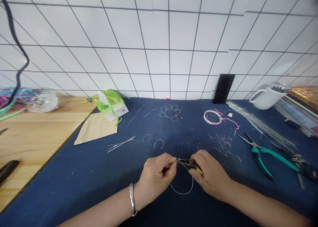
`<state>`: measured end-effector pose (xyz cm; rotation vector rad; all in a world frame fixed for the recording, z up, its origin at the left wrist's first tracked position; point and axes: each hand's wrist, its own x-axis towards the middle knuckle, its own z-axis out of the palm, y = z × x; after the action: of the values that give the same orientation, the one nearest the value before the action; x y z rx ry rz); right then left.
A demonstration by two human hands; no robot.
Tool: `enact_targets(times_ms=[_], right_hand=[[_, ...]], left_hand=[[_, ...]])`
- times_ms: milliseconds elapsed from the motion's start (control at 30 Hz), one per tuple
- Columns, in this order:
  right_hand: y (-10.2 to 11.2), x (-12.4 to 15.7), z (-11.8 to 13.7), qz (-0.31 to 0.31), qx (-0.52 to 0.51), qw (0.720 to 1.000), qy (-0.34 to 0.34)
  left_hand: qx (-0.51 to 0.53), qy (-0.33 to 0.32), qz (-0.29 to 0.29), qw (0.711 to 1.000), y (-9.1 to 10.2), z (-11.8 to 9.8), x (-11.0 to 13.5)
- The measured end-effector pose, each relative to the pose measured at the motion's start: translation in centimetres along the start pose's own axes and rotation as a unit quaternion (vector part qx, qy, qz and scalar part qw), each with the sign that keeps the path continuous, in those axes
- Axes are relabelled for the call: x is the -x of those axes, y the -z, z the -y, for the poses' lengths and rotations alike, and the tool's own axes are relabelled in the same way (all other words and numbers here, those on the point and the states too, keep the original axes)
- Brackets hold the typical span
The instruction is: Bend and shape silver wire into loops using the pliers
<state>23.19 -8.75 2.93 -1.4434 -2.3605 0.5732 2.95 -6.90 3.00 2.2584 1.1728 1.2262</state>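
My left hand (pixel 155 177) is closed in a pinch on a thin silver wire loop (pixel 182 190) that curves down between my hands. My right hand (pixel 211 174) is wrapped round small yellow-handled pliers (pixel 191 165), whose jaws meet the wire at my left fingertips. Both hands rest low on a dark blue cloth (pixel 99 180). Just beyond them lie two bent U-shaped wire pieces (pixel 154 141) and a bundle of straight wires (pixel 120 144). A wire flower shape (pixel 170 112) lies further back.
Teal-handled pliers (pixel 263 154) lie to the right beside wire offcuts (pixel 225 142). A tape roll with pink thread (pixel 213 117), a white mug (pixel 267 96), a black phone (pixel 223 88), long wire rods (pixel 260 126) and a green-and-white packet (pixel 111 106) stand along the back. Wooden table (pixel 29 137) at left.
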Motion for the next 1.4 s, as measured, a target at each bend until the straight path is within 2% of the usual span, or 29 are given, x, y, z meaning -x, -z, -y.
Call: enact_targets(times_ms=[267,467,700,1000,1133,1300,1400], right_hand=[[-0.2,0.3,0.2,-0.004,-0.038,0.999,0.004],[-0.4,0.6,0.3,-0.008,-0.035,0.999,0.007],[-0.3,0.9,0.5,-0.019,-0.008,1.0,-0.002],[-0.3,1.0,0.6,-0.012,0.022,1.0,-0.015],[0.3,0.4,0.3,-0.03,0.07,0.997,-0.017],[1.2,-0.2,-1.2,-0.059,0.187,0.98,-0.01],[1.6,-0.2,-1.7,-0.077,0.218,0.973,-0.005]], left_hand=[[-0.008,-0.017,-0.01,1.0,0.0,-0.3,0.2],[0.001,-0.014,0.011,1.0,0.3,-0.5,0.4],[0.045,0.04,0.061,0.996,0.7,-1.0,0.3],[0.072,0.079,0.068,0.992,0.5,-1.3,0.1],[0.07,0.083,0.08,0.991,0.7,-0.9,-0.3],[0.024,0.056,0.07,0.996,0.9,0.3,-0.6],[-0.006,0.039,0.067,0.997,0.9,1.1,-0.4]])
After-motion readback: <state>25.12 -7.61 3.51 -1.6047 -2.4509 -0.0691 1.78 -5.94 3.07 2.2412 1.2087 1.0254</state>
